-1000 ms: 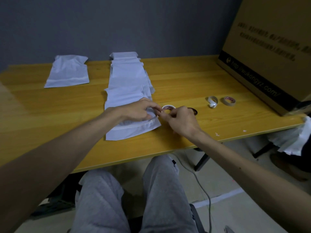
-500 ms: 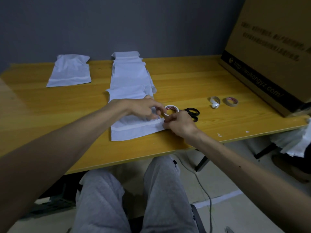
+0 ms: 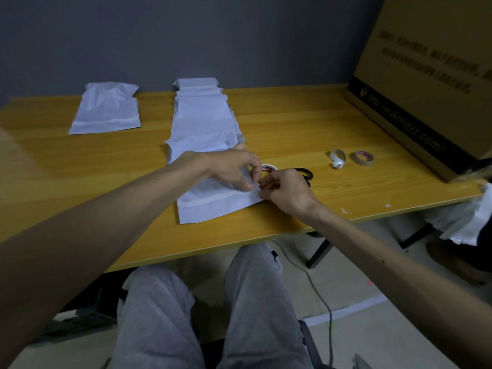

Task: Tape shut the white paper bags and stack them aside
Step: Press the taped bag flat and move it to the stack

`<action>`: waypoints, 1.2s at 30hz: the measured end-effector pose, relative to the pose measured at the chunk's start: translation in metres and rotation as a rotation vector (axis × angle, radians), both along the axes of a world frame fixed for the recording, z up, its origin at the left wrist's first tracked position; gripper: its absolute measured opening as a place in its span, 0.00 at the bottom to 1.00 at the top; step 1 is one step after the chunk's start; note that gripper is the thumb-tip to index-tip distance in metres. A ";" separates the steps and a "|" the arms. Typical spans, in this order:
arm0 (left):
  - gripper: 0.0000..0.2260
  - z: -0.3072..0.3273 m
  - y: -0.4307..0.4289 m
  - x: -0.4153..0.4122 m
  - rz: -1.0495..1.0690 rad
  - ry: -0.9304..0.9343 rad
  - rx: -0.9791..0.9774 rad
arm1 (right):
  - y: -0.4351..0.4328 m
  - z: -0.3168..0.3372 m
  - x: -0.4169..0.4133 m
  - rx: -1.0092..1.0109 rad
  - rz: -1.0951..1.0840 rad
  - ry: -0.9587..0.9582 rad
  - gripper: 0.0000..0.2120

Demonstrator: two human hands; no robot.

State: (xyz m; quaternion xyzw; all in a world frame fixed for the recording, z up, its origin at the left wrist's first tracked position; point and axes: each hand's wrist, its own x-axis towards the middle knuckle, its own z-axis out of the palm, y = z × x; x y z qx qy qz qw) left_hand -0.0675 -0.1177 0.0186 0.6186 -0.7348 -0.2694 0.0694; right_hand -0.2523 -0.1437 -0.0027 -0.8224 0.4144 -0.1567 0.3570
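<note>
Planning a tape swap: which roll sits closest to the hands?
The white red-printed tape roll, right by the left hand; the white loop and tan roll lie farther right.

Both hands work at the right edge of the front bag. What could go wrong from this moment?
1. The left hand and right hand pinch the bag at one edge only. The thin paper may wrinkle or tear there.
2. The scissors lie just behind the right hand, so a careless move could knock them.
3. The bag lies near the front edge of the table, so a pull toward the person might slide it off.
</note>
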 end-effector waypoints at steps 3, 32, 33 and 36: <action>0.07 0.000 0.000 -0.003 0.037 0.010 -0.044 | -0.001 -0.001 -0.003 -0.043 0.015 -0.029 0.07; 0.13 -0.004 0.011 -0.015 0.282 0.292 -0.123 | 0.008 -0.023 0.003 -0.390 -0.133 -0.096 0.06; 0.13 -0.004 0.011 -0.015 0.283 0.295 -0.121 | 0.009 -0.024 0.004 -0.390 -0.140 -0.097 0.06; 0.13 -0.004 0.012 -0.014 0.284 0.304 -0.126 | 0.010 -0.025 0.005 -0.392 -0.159 -0.080 0.07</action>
